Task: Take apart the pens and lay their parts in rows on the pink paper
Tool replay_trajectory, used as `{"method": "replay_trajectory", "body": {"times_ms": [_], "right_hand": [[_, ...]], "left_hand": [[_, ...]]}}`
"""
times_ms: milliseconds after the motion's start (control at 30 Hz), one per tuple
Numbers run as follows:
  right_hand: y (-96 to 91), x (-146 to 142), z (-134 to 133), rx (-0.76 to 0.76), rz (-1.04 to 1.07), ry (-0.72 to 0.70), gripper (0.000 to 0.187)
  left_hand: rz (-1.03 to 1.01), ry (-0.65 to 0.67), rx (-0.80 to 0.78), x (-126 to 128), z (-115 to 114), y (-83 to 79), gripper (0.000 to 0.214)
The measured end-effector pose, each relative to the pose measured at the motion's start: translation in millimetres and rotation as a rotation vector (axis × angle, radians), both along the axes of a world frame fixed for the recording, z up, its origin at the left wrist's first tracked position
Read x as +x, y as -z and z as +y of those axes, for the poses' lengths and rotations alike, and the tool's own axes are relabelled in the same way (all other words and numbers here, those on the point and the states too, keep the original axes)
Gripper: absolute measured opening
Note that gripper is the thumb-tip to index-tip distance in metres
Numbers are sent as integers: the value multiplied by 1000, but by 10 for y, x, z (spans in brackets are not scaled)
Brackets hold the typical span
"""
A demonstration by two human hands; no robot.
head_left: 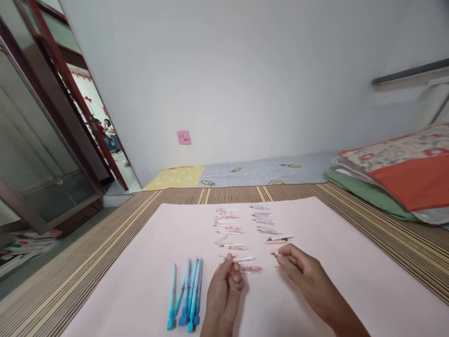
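Observation:
My right hand (304,270) is closed, thumb and fingertips pinching a small peach-coloured pen piece (272,253) with a dark tip. My left hand (225,285) is also closed, its thumb and curled fingers pressed together over the near end of the left row; what they hold, if anything, I cannot make out. Slim white and pink pen parts (229,229) lie in that row. To the right runs another row of greyish-lilac pen parts (268,230), with a brown and peach pen (276,241) nearest my right hand. Several blue pens (187,290) lie bunched left of my left hand.
A pale pink sheet (140,262) covers much of the striped mat (379,206). Folded bedding (396,175) is piled at the right. Behind stands a white wall with a pink note (184,137). A doorway at the far left shows people in another room.

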State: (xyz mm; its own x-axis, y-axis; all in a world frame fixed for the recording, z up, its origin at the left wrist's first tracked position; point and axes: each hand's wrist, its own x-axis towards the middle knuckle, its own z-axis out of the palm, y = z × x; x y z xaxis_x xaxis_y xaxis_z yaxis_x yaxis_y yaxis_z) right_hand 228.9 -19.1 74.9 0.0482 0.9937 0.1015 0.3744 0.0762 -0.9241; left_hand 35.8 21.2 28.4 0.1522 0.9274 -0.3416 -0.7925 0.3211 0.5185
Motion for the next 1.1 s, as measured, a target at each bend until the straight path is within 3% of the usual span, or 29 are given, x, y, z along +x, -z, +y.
{"method": "replay_trajectory", "body": {"times_ms": [200,333,767,1100], "right_hand": [[24,-376,75,31,171,11,35],[28,-474,63,77,141,30,35],[21,-209,24,115,17,148,38],[67,-29,13,56,69,222,46]], "left_hand": [[24,-8,84,106,-100,-78,25],[33,-2,104,139,-151,-109,27],[23,-31,94,44,-90,-81,22],[-50,-36,57,17,-81,-102,18]]}}
